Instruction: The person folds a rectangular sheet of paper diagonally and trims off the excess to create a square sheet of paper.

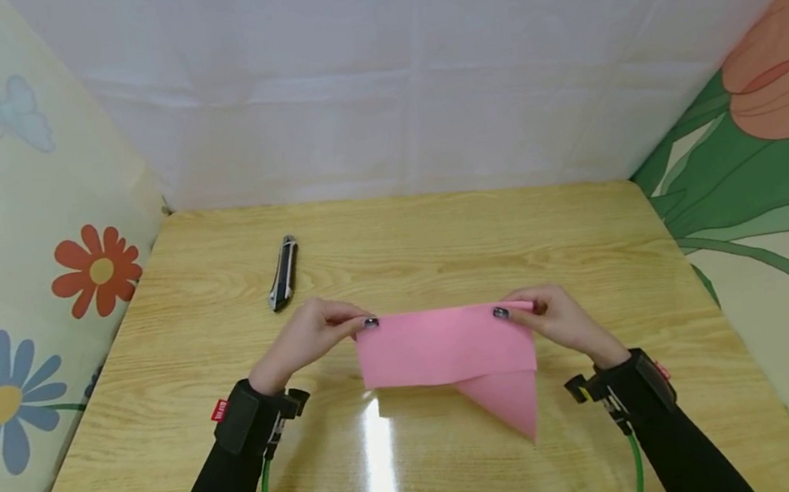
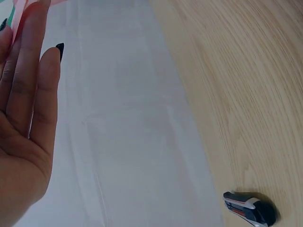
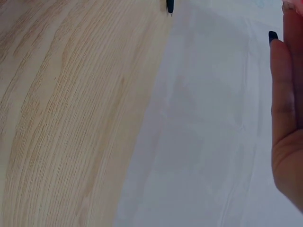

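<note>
pinches the upper corners of a folded pink paper sheet (image 1: pixel 442 347) with left hand (image 1: pixel 319 332) and right hand (image 1: pixel 554 314), apparently to steady it.

A pale, grained wood table (image 1: pixel 433 249) bears a black-and-silver knife (image 1: pixel 283 274), lying aslant. Beyond the knife runs the table's far edge; nearer than the knife, rightward, white glare (image 1: pixel 379 471) streaks the surface.

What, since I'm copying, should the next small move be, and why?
Probably press along the top edge of the pink paper to crease it: the left hand and right hand pinch its ends, and a triangular flap extends below its front layer.
</note>
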### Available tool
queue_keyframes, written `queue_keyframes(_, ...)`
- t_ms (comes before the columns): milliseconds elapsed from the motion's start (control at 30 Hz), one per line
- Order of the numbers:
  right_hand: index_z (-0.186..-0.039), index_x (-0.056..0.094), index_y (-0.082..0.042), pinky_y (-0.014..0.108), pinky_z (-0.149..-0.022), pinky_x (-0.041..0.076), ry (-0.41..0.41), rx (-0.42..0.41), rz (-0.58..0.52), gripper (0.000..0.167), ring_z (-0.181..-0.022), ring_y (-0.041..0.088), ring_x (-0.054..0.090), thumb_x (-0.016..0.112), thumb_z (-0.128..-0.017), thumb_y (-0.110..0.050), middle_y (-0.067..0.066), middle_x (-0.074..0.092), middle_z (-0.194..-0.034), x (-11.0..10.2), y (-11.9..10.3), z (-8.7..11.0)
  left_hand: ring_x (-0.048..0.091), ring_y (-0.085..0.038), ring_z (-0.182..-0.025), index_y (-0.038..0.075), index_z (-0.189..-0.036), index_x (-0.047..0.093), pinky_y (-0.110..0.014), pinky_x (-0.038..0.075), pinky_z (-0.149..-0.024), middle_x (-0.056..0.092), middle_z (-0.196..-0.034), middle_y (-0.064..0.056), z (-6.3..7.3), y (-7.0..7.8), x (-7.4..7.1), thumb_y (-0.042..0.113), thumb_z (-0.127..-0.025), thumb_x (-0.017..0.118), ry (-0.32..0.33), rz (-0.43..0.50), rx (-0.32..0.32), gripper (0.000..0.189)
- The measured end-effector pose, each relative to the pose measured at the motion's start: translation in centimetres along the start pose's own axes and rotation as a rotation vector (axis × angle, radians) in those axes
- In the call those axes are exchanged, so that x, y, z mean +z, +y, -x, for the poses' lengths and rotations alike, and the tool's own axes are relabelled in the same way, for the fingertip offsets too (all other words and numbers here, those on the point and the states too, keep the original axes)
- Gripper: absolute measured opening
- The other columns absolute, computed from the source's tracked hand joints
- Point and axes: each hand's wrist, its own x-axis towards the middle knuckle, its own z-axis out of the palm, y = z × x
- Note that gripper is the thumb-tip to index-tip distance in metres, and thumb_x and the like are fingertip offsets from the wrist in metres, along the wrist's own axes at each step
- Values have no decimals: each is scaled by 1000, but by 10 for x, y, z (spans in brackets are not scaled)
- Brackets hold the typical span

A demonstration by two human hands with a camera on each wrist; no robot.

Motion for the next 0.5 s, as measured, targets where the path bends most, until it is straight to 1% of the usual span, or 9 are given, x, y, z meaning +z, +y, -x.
queue_keyframes(133,-105,65,13,18,-48,29,-18,-34,14,19,-52,2,31,53,-91,7,23,66,-91,-2,2,0,59,-8,-63,0,-99,72,-20,39,-50,71,-79,-5,3,-2,-4,6,-90,61,-7,-6,-19,15)
queue_keyframes(200,-104,65,14,19,-52,38,-27,-38,16,20,-57,0,41,51,-92,7,23,66,-91,-3,2,0,57,-7,-62,0,-98,73,-20,37,-49,71,-78,-4,4,-2,-6,6,-90,61,-1,-14,-23,15)
queue_keyframes(267,-105,64,15,21,-58,47,-33,-37,8,20,-65,0,52,50,-93,7,23,67,-92,-4,2,0,56,-6,-61,0,-97,73,-20,34,-47,71,-79,-5,4,-3,-6,6,-90,61,9,-20,-30,15)
queue_keyframes(333,-105,64,15,26,-65,52,-38,-36,-3,21,-74,2,59,49,-94,5,23,67,-93,-4,3,0,58,-7,-62,0,-97,73,-20,35,-47,71,-81,-6,5,-3,-7,5,-90,61,24,-17,-37,15)
queue_keyframes(400,-105,64,14,28,-68,54,-35,-33,-7,21,-77,2,61,48,-94,5,23,67,-93,-4,3,0,60,-10,-63,0,-96,73,-20,35,-47,71,-82,-8,5,-3,-7,5,-89,62,45,-17,-42,14)
queue_keyframes(500,-105,64,16,27,-68,53,-18,-46,-4,22,-77,1,60,48,-94,5,25,67,-92,-3,4,1,64,-14,-66,1,-93,74,-19,39,-49,72,-81,-8,5,-3,-6,6,-88,65,86,-28,-39,12)
